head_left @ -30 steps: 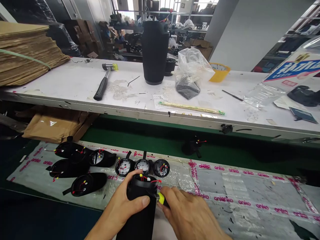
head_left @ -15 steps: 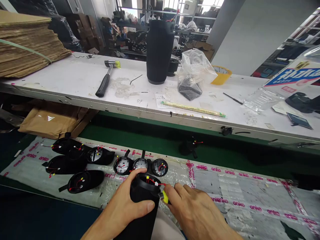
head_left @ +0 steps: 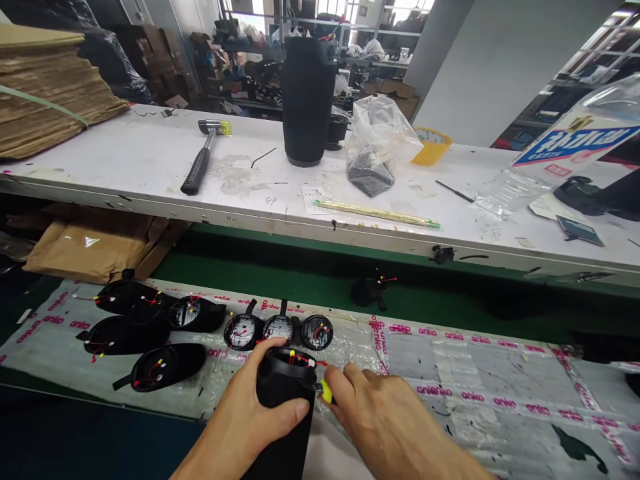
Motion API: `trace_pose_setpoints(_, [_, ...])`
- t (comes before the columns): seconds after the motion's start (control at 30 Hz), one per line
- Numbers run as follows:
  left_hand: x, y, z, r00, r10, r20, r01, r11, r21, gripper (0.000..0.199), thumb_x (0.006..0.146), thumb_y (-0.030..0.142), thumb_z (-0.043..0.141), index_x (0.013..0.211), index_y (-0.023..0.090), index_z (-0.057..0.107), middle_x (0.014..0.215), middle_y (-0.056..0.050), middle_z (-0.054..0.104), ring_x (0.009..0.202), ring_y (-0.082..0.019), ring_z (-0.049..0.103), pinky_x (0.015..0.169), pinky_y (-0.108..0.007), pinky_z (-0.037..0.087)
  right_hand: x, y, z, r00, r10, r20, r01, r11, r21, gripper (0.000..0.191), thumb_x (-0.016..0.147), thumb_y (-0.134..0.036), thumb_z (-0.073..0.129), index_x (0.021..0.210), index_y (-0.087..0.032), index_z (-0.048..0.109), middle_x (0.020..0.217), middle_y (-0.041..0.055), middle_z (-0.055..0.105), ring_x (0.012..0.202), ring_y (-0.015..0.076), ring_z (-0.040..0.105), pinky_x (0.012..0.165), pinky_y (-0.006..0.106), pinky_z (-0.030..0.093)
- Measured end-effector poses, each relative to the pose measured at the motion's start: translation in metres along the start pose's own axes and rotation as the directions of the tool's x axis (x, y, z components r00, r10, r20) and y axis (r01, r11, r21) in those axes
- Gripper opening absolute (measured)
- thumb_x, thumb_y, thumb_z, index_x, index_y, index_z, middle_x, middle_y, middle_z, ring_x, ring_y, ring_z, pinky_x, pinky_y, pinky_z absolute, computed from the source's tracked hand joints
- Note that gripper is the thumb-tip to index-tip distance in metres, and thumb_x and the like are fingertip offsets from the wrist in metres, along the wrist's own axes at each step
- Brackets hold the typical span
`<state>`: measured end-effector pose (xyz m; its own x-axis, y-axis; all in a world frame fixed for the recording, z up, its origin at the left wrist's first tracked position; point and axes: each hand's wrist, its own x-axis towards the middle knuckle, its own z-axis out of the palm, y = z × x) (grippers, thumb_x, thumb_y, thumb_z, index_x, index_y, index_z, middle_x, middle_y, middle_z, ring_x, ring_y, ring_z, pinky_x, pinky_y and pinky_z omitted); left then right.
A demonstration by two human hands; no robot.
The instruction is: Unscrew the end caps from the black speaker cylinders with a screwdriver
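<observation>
My left hand is wrapped round the upper part of a black cylinder, thumb across its near side. Red wires with yellow and white connectors show at the cylinder's open top. Beside the rim, my right hand is closed on a small yellow-handled tool, whose metal end meets the rim's right side. The tool's tip is too small to make out. Just beyond, round black housings with wires lie on the taped lower surface, and more black shells lie to the left.
On the white shelf are a rubber-ended hammer, a tall black cylinder, a plastic bag, a yellow basket and a tilted clear bottle. Brown paper packaging lies below at left.
The whole view has shifted slightly, so shelf items appear further left. Both hands keep their hold on the cylinder and the yellow-handled tool.
</observation>
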<state>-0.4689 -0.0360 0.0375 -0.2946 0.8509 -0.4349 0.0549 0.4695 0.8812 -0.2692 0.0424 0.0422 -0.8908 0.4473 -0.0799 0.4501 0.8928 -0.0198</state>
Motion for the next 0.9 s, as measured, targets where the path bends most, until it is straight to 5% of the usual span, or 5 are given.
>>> trace_pose_setpoints(0.2, [-0.001, 0.004, 0.003, 0.999, -0.007, -0.049, 0.010, 0.998, 0.063, 0.071, 0.064, 0.039, 0.080, 0.131, 0.026, 0.061, 0.120, -0.009, 0.077, 0.120, -0.040, 0.064, 0.109, -0.052, 0.042, 0.000, 0.000, -0.006, 0.992, -0.025, 0.121, 0.028, 0.999, -0.019, 0.040, 0.069, -0.005, 0.060, 0.101, -0.023, 0.045, 0.082, 0.0015, 0.065, 0.054, 0.0203, 0.062, 0.043, 0.038, 0.009])
trace_pose_setpoints(0.43, [0.002, 0.001, 0.001, 1.000, 0.008, 0.017, -0.009, 0.998, 0.063, 0.070, 0.066, 0.042, 0.080, 0.131, 0.028, 0.059, 0.121, -0.006, 0.077, 0.123, -0.039, 0.063, 0.105, -0.048, 0.045, 0.001, 0.003, -0.007, 0.993, -0.046, 0.104, 0.053, 0.996, -0.067, 0.038, 0.074, -0.003, 0.059, 0.104, -0.022, 0.047, 0.084, 0.0016, 0.064, 0.057, 0.0206, 0.061, 0.041, 0.038, 0.011])
trace_pose_setpoints(0.6, [0.007, -0.004, 0.000, 0.995, 0.006, 0.101, -0.006, 1.000, -0.008, 0.072, 0.070, 0.050, 0.080, 0.134, 0.028, 0.054, 0.125, -0.007, 0.075, 0.125, -0.038, 0.062, 0.112, -0.052, 0.038, -0.002, 0.002, 0.001, 0.995, 0.045, 0.087, -0.043, 0.999, -0.023, 0.042, 0.072, -0.006, 0.060, 0.108, -0.022, 0.045, 0.080, -0.0001, 0.064, 0.052, 0.0215, 0.062, 0.043, 0.038, 0.010])
trace_pose_setpoints(0.9, [0.003, -0.002, 0.002, 1.000, 0.020, 0.018, -0.021, 0.998, 0.067, 0.070, 0.068, 0.044, 0.081, 0.131, 0.027, 0.058, 0.126, -0.008, 0.074, 0.125, -0.041, 0.061, 0.111, -0.054, 0.039, -0.002, -0.002, 0.011, 0.999, 0.043, 0.023, -0.041, 0.996, -0.080, 0.031, 0.084, -0.014, 0.065, 0.105, -0.023, 0.044, 0.076, -0.0021, 0.062, 0.048, 0.0188, 0.058, 0.041, 0.036, 0.014])
